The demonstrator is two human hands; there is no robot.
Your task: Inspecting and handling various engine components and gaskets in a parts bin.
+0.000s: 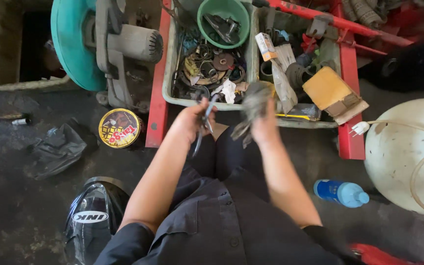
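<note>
fingers of the left hand (191, 120) pinch a slim metal tool (203, 128), its tip hanging toward the lap; fingers of the right hand (264, 126) are pressed around a grey rag (254, 104), just before a grey parts tray (169, 64) on the floor. wiping goes best with the tool held steady and the rag wrapped close. the tool's exact kind is hard to make out; motion blurs the rag.

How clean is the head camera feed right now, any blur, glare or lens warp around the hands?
Head view: the rag in the right hand is smeared by motion; the left hand and its metal tool are fairly sharp; light glare on the black helmet; wide-angle bending at the edges; dim floor.
</note>
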